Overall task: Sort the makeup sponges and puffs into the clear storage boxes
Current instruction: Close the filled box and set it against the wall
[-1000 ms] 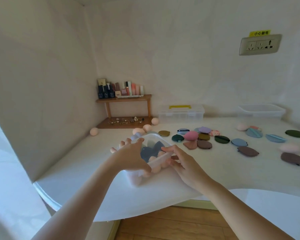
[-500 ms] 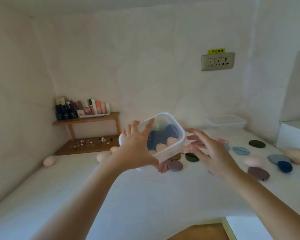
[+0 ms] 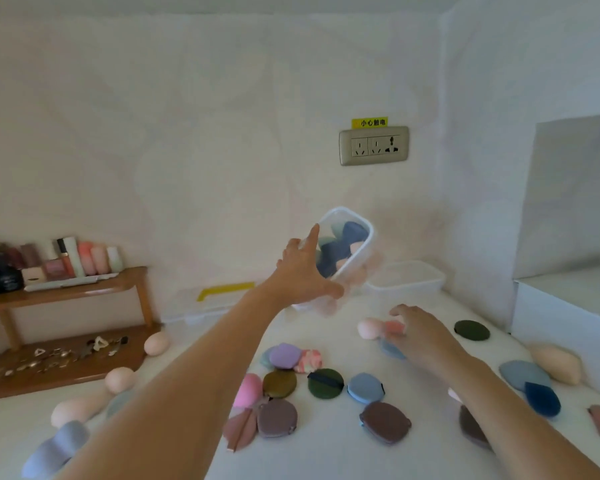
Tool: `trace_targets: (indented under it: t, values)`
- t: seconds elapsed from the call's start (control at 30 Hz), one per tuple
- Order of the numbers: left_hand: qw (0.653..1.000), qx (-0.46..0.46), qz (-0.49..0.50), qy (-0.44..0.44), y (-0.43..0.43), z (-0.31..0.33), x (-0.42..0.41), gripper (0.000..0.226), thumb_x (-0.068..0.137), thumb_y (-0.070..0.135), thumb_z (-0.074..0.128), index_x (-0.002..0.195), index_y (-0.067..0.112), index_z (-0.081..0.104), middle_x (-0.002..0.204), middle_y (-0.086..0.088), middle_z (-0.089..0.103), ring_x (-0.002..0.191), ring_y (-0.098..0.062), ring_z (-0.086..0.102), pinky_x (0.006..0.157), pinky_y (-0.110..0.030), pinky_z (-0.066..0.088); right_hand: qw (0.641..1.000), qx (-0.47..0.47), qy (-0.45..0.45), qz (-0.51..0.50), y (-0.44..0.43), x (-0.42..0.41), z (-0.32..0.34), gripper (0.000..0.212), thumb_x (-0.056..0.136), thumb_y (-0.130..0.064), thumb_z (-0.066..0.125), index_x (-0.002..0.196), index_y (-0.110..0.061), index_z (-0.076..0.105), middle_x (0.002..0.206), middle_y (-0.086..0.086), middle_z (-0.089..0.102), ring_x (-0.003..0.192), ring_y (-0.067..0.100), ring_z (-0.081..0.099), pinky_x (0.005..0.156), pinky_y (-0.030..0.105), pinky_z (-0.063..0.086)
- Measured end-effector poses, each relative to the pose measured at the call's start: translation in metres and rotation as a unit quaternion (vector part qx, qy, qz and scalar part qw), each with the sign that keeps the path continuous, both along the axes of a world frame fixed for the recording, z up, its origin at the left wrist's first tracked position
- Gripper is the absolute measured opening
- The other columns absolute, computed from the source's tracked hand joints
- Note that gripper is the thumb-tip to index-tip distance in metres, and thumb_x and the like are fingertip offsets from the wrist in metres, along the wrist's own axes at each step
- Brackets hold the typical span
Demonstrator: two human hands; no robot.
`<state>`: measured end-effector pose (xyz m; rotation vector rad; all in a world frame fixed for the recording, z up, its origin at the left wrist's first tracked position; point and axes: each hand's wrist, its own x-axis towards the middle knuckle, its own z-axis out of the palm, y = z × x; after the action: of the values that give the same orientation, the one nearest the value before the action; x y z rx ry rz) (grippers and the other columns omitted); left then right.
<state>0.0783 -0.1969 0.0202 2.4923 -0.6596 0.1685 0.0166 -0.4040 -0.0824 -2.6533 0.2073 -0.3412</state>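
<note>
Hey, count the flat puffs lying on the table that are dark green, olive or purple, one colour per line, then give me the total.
Dark green puffs: 2
Olive puff: 1
Purple puff: 1
Total: 4

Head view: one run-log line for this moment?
left hand holds tilted clear plastic box of sponges aloft | right hand beside pink egg-shaped sponge, grip unclear

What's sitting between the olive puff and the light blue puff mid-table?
Head view: a dark green puff with a dark strap lies between the olive puff and the light blue puff.
</note>
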Motion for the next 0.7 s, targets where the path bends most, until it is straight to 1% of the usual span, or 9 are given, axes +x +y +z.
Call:
trace_targets:
  t: [0.07,0.13,0.2,0.23,0.3,0.37,0.47,0.57,0.7]
  values:
    - [1.0,0.002,0.012,0.009,-0.013,-0.005,0.016,0.12,0.065,0.038,0.079,0.148,0.032,-0.007,0.143,-0.007,0.022,0.128,-0.032,0.033,0.106,-0.048,0.035,0.998,-0.025,-0.001,0.064,0.004,0.007,0.0,0.052,0.091,-0.045,0.054,0.138,-0.03,0.038,0.138,-0.002,0.044,0.122,0.015,0.046,0.098,0.026,0.04]
    - [0.999,-0.002,0.011,0.044,-0.023,-0.007,0.029,0.121,0.062,0.037,0.081,0.148,0.033,-0.003,0.141,-0.007,0.026,0.127,-0.031,0.035,0.105,-0.048,0.035,0.991,-0.062,0.02,0.116,0.008,0.012,-0.002,0.053,0.092,-0.048,0.05,0.142,-0.041,0.031,0.15,-0.003,0.028,0.135,0.018,0.032,0.109,0.034,0.032]
    - [0.994,-0.025,-0.003,0.104,-0.029,-0.009,0.04,0.119,0.049,0.039,0.08,0.147,0.035,0.012,0.139,-0.005,0.037,0.122,-0.028,0.042,0.102,-0.047,0.039,0.981,-0.108,0.069,0.148,0.008,0.016,-0.007,0.053,0.094,-0.051,0.044,0.142,-0.049,0.023,0.156,-0.003,0.016,0.141,0.023,0.021,0.114,0.043,0.022]
    - [0.989,-0.05,-0.011,0.137,-0.031,-0.012,0.046,0.115,0.043,0.039,0.079,0.143,0.035,0.023,0.137,-0.003,0.044,0.119,-0.026,0.046,0.1,-0.046,0.041,0.977,-0.122,0.09,0.152,0.008,0.016,-0.009,0.053,0.093,-0.052,0.043,0.142,-0.05,0.022,0.156,-0.004,0.015,0.141,0.024,0.022,0.114,0.046,0.02]
    - [0.976,-0.092,-0.015,0.195,-0.029,-0.022,0.067,0.106,0.039,0.033,0.081,0.136,0.033,0.036,0.13,-0.003,0.053,0.114,-0.024,0.053,0.098,-0.046,0.045,0.977,-0.125,0.096,0.144,0.009,0.015,-0.01,0.048,0.092,-0.05,0.045,0.138,-0.045,0.03,0.149,-0.003,0.025,0.132,0.024,0.034,0.109,0.043,0.025]
    - [0.969,-0.094,-0.016,0.229,-0.025,-0.032,0.079,0.103,0.041,0.026,0.082,0.134,0.032,0.039,0.128,-0.004,0.055,0.113,-0.026,0.054,0.097,-0.048,0.045,0.981,-0.129,0.07,0.128,0.012,0.013,-0.008,0.037,0.092,-0.043,0.048,0.128,-0.036,0.038,0.129,-0.001,0.038,0.114,0.022,0.044,0.1,0.037,0.033]
    - [0.967,-0.056,-0.025,0.247,-0.022,-0.034,0.073,0.107,0.045,0.02,0.082,0.139,0.034,0.033,0.134,-0.001,0.049,0.117,-0.024,0.05,0.102,-0.042,0.042,0.984,-0.157,0.047,0.075,0.013,0.012,-0.006,0.025,0.094,-0.021,0.045,0.117,-0.028,0.037,0.106,0.001,0.037,0.093,0.02,0.042,0.084,0.031,0.035]
    - [0.964,-0.015,-0.036,0.263,-0.02,-0.038,0.072,0.111,0.055,0.013,0.079,0.146,0.036,0.018,0.14,0.001,0.04,0.121,-0.022,0.043,0.104,-0.034,0.037,0.982,-0.172,0.082,0.005,0.008,0.011,-0.001,0.033,0.094,-0.016,0.043,0.125,-0.026,0.035,0.113,0.006,0.043,0.102,0.021,0.045,0.086,0.03,0.04]
    - [0.967,0.069,-0.047,0.24,-0.023,-0.037,0.075,0.105,0.067,0.012,0.077,0.148,0.032,0.014,0.146,0.0,0.034,0.125,-0.021,0.037,0.101,-0.028,0.03,0.975,-0.174,0.128,-0.059,-0.001,0.01,0.001,0.041,0.096,-0.023,0.045,0.135,-0.027,0.032,0.13,0.009,0.037,0.117,0.024,0.042,0.091,0.03,0.041]
